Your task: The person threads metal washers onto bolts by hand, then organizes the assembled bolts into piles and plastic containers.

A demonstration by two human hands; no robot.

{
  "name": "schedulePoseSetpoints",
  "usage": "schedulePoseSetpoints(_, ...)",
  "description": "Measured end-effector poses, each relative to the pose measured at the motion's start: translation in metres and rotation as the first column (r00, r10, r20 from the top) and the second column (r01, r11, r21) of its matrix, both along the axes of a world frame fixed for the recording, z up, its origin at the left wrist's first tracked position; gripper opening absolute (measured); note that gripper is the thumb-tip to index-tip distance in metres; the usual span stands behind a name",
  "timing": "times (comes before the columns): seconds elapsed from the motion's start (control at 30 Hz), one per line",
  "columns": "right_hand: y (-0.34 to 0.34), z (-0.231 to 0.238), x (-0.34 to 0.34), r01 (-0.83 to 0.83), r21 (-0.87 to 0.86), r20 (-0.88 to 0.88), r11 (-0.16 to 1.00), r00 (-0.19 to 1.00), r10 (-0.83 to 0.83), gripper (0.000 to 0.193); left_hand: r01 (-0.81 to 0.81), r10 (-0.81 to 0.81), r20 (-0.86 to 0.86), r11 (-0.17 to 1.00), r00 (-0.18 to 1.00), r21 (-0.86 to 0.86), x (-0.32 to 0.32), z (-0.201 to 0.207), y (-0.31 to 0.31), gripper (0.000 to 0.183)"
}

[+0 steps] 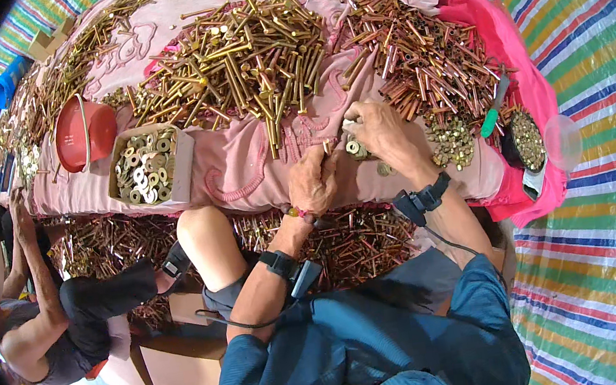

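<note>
My left hand (313, 180) rests at the near edge of the pink cloth-covered table (244, 173), its fingers closed on a brass bolt (326, 146). My right hand (378, 134) is just to its right, pinching a washer (353, 147) next to that bolt. Behind my hands lies a big heap of long brass bolts (245, 54). A second heap of copper-coloured bolts (422, 55) spreads at the right. Both my wrists wear black straps with cables.
A cardboard box of washers (147, 166) and a red bowl (84, 131) sit at the left. Small nuts (451, 140), a green-handled tool (495, 108) and a dark bowl of nuts (526, 139) lie at the right. Another person (54, 316) sits at my left. More bolts (345, 242) lie below the table.
</note>
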State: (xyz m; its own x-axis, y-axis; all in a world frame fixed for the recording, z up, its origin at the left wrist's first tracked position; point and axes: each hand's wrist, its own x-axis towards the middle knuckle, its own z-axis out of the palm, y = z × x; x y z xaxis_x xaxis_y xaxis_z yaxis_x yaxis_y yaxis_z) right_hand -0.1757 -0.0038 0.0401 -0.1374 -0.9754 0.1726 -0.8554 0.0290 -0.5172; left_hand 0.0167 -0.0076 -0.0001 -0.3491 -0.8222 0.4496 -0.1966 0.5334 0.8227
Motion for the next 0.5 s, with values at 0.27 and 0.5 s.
schedulePoseSetpoints(0.27, 0.0, 0.005, 0.005, -0.017, -0.012, -0.004, 1.0, 1.0, 0.017, 0.017, -0.001, 0.001, 0.005, 1.0, 1.0, -0.009, 0.003, -0.008, 0.0, 0.009)
schedulePoseSetpoints(0.5, 0.009, 0.033, 0.015, 0.093, 0.073, 0.243, 0.993, 0.964, -0.109, 0.024, 0.001, 0.001, 0.092, 1.0, 0.996, -0.019, 0.006, -0.009, 0.0, 0.019)
